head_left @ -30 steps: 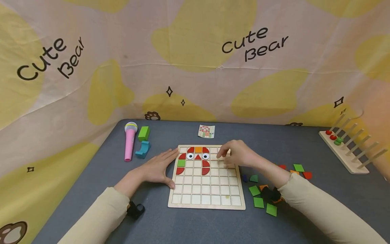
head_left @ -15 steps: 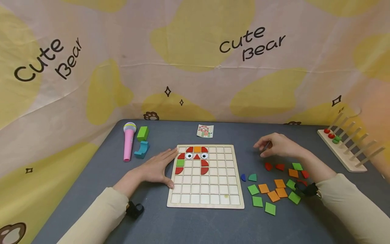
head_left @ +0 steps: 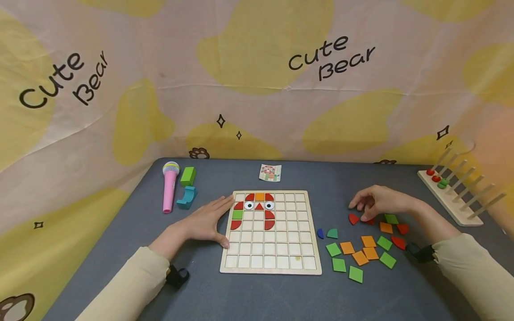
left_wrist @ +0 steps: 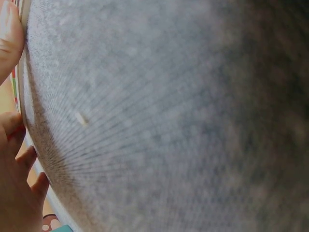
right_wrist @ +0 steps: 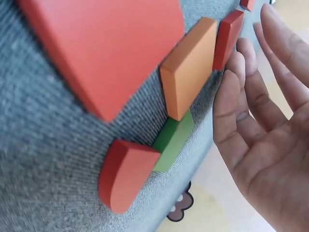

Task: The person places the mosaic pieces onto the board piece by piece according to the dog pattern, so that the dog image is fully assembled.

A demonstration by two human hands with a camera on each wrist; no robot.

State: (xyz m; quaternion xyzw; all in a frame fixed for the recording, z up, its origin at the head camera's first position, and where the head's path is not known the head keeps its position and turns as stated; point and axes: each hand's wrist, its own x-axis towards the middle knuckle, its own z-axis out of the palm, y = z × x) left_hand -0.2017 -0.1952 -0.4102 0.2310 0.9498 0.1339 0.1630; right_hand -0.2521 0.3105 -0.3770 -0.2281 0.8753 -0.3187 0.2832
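Note:
A wooden grid board lies on the grey table, with red quarter-round tiles, a green square, an orange square, two eye tiles and a red triangle set in its upper left. My left hand rests along the board's left edge, thumb and fingers spread. On the right, my right hand hovers low over loose red tiles, fingers loosely bent. Its thumb partly covers one red tile; another red tile lies just left. In the right wrist view, the fingers hold nothing.
Loose orange and green squares, plus blue and teal pieces, lie right of the board. A picture card sits behind it. A pink microphone and blocks stand left; a peg rack is far right.
My right hand has left the board's upper right, moved right and then lowered over the loose red tiles. The left hand stays at the board's edge.

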